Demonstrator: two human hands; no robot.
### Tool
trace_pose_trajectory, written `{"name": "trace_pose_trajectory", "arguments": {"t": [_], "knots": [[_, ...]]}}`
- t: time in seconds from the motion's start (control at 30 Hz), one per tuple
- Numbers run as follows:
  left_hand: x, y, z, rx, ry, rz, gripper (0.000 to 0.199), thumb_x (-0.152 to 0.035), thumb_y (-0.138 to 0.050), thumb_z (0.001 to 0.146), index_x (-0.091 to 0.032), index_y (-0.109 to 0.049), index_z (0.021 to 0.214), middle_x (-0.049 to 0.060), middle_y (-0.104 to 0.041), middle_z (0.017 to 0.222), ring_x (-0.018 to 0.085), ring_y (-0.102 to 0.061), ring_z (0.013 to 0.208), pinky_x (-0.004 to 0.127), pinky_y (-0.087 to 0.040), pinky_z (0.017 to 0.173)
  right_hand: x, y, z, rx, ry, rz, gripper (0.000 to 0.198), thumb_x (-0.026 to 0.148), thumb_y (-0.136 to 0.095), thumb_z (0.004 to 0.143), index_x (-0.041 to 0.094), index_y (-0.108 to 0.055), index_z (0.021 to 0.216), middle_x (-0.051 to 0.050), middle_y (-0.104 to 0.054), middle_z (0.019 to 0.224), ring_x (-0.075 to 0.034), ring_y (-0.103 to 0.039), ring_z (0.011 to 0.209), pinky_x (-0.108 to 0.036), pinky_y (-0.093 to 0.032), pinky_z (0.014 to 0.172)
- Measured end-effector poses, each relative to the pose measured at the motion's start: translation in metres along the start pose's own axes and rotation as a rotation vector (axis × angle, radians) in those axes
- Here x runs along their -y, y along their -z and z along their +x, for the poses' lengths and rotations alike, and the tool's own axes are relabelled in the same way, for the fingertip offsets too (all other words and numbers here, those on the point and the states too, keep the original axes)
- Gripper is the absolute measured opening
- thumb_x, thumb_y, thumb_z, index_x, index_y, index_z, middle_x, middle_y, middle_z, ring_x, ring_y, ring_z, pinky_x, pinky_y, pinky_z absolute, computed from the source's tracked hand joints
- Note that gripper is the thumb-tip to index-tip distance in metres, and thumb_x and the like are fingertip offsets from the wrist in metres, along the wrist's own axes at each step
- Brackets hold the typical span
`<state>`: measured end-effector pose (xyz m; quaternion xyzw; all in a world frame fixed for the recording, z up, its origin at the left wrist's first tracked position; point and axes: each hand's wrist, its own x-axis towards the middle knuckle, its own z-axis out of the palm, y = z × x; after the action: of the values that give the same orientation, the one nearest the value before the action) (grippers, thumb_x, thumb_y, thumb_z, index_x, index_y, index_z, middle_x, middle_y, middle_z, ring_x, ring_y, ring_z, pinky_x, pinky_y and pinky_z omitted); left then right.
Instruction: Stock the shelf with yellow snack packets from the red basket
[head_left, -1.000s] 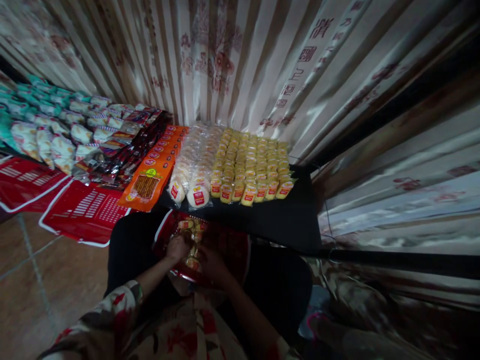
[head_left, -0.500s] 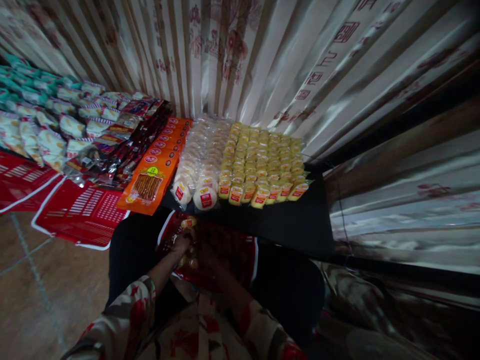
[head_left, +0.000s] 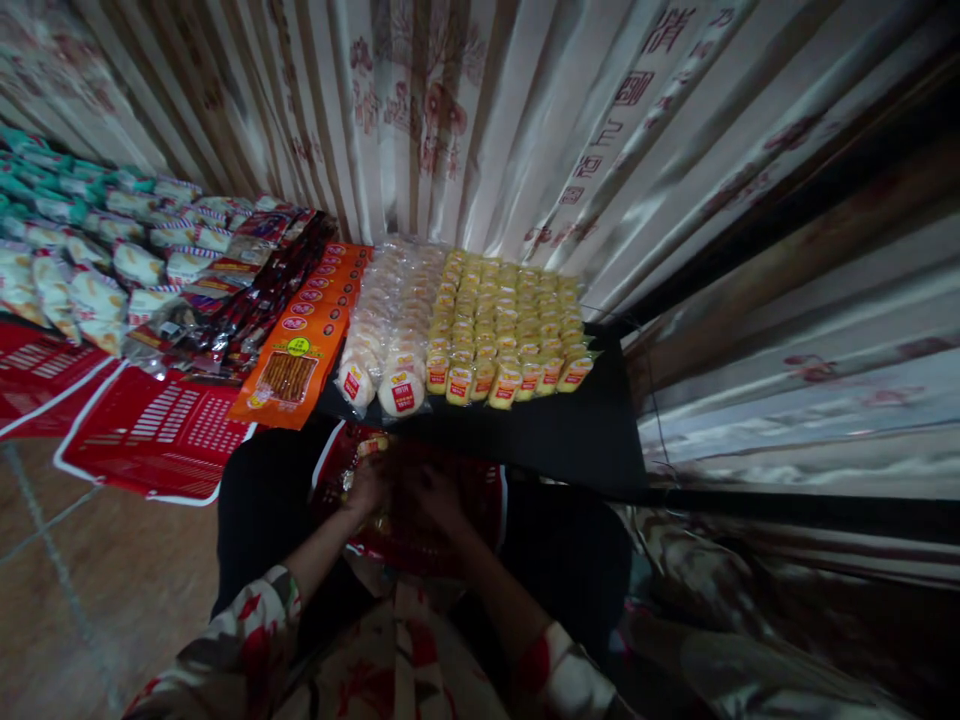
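Note:
A red basket (head_left: 480,500) with a white rim sits between my knees, its inside dark. Over its left part is my left hand (head_left: 367,487), among small yellow wrapped snack packs (head_left: 373,443); its fingers are too dim to make out. My right hand (head_left: 437,495) reaches into the middle of the same basket, fingers lost in shadow. Just beyond, on a black tabletop (head_left: 555,435), stand rows of yellow wrapped cakes (head_left: 506,330). Left of them lie rows of round white wrapped cakes (head_left: 403,390).
Orange snack bags (head_left: 289,370) lie left of the white cakes, then dark red packets (head_left: 232,310) and white and green bags (head_left: 97,290). More red baskets (head_left: 161,430) stand at the left. A curtain (head_left: 480,120) hangs behind the table.
My right hand, nearly lost in the dark before, now shows more plainly in the basket. My left hand remains at the basket's left part. The view has shifted slightly.

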<state>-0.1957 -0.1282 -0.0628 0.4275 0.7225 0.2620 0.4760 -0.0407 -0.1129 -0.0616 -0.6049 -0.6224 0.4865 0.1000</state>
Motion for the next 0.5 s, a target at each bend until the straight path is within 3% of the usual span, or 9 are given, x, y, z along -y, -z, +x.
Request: {"name": "trace_pose_trajectory", "arguments": {"t": [0.07,0.2,0.3,0.4,0.5], "knots": [[-0.006,0.000,-0.002,0.077,-0.051,-0.002,0.024,-0.010,-0.058,0.065,-0.016,-0.068,0.086,0.008,-0.063,0.112,0.022,-0.051,0.113,0.032,-0.043,0.094,0.000,0.018,-0.011,0.008,0.041,0.016,0.028,0.033,-0.054,0.081,0.021,-0.064,0.104,-0.007,-0.066,0.107,-0.021,-0.061,0.099,-0.032,-0.044,0.088],[-0.018,-0.003,-0.014,0.266,-0.116,-0.031,0.025,-0.013,-0.060,0.067,-0.017,-0.067,0.091,0.006,-0.068,0.098,0.019,-0.060,0.096,0.030,-0.048,0.084,0.000,0.052,-0.032,0.093,0.136,0.076,0.028,0.035,-0.056,0.078,0.021,-0.066,0.100,-0.004,-0.069,0.098,-0.020,-0.063,0.090,-0.031,-0.046,0.081],[-0.029,-0.005,-0.030,0.352,-0.188,-0.098,0.030,-0.017,-0.061,0.068,-0.018,-0.064,0.098,0.005,-0.067,0.102,0.019,-0.059,0.099,0.030,-0.047,0.085,0.002,0.072,-0.044,0.115,0.183,0.115,0.027,0.037,-0.054,0.078,0.018,-0.068,0.092,-0.004,-0.070,0.088,-0.020,-0.063,0.081,-0.031,-0.048,0.074],[-0.042,-0.008,-0.045,0.369,-0.215,-0.172,0.033,-0.021,-0.063,0.067,-0.017,-0.063,0.100,0.007,-0.067,0.105,0.021,-0.060,0.097,0.033,-0.046,0.087,0.005,0.084,-0.053,0.034,0.196,0.180,0.029,0.037,-0.051,0.080,0.018,-0.066,0.097,-0.004,-0.069,0.085,-0.018,-0.063,0.075,-0.031,-0.050,0.071],[-0.055,-0.010,-0.056,0.317,-0.214,-0.246,0.034,-0.027,-0.062,0.069,-0.016,-0.063,0.100,0.008,-0.068,0.103,0.022,-0.061,0.095,0.035,-0.047,0.085,0.010,0.088,-0.061,-0.093,0.198,0.282,0.034,0.035,-0.055,0.078,0.022,-0.060,0.108,-0.003,-0.068,0.093,-0.018,-0.063,0.082,-0.032,-0.051,0.076]]}}
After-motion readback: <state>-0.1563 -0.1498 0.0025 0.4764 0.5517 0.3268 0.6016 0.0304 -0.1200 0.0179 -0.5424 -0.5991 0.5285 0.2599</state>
